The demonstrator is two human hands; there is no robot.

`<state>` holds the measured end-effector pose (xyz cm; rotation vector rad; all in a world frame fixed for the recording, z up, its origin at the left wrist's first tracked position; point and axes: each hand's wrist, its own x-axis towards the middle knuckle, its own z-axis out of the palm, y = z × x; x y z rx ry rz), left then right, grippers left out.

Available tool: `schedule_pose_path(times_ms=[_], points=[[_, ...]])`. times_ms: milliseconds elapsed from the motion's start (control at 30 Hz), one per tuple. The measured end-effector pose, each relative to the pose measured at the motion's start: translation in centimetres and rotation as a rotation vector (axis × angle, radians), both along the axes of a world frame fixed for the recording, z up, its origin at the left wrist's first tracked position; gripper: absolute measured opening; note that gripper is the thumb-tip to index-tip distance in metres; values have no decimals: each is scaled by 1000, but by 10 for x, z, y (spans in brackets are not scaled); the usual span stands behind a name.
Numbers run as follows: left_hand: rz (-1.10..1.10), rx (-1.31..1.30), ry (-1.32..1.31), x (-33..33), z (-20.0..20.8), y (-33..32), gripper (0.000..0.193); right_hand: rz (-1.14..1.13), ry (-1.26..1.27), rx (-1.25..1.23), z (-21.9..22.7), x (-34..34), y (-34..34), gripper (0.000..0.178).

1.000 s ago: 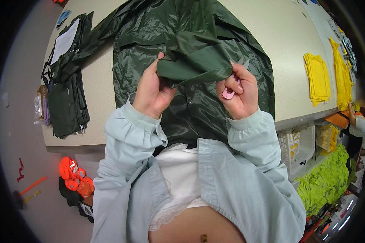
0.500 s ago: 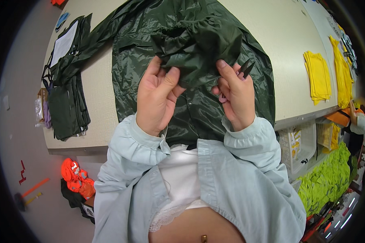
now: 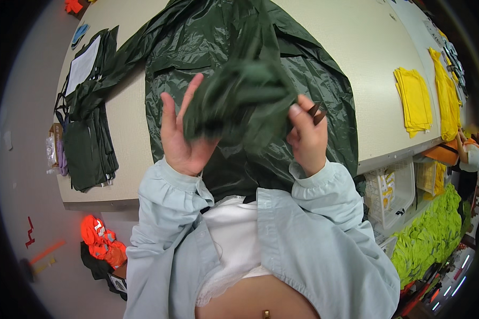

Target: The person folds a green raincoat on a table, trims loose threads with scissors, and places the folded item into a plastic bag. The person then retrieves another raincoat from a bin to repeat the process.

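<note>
A dark green, shiny raincoat (image 3: 324, 95) lies spread on the table, its body in front of me. One of its sleeve ends (image 3: 245, 101) is lifted above the body and smeared by motion. My right hand (image 3: 310, 139) pinches the edge of that sleeve end between thumb and fingers. Dark blades of small thread snips (image 3: 317, 114) stick out of the same hand, their handle hidden in the palm. My left hand (image 3: 185, 146) is open at the other side of the sleeve end, thumb and a finger spread. The remaining left fingers are hidden behind the blurred cloth.
Folded dark green garments (image 3: 88, 143) with a white sheet (image 3: 83, 66) on top lie at the left. Folded yellow garments (image 3: 413, 101) lie at the right. Beyond the table's right edge are a white basket (image 3: 391, 194) and a lime-green heap (image 3: 428, 234). Orange garments (image 3: 101, 239) sit lower left.
My left hand has let go of the sleeve end and opened, moving left. The sleeve end has swung down and turned, while my right hand keeps its pinch, slightly lower.
</note>
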<state>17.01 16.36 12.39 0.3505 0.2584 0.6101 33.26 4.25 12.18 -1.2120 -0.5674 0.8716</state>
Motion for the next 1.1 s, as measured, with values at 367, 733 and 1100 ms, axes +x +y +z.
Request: schedule_pose_path(times_ms=[367,733,1100], points=[[-72,137,223,-30,-63,12,24,218,495,113,-15,5,-6,26],[-108,61,-183,-10,-26,4,71,204,664,92,-17,9,4,41],[239,1103,747,-2,-5,-5,21,138,964,53,-30,17,-3,21]])
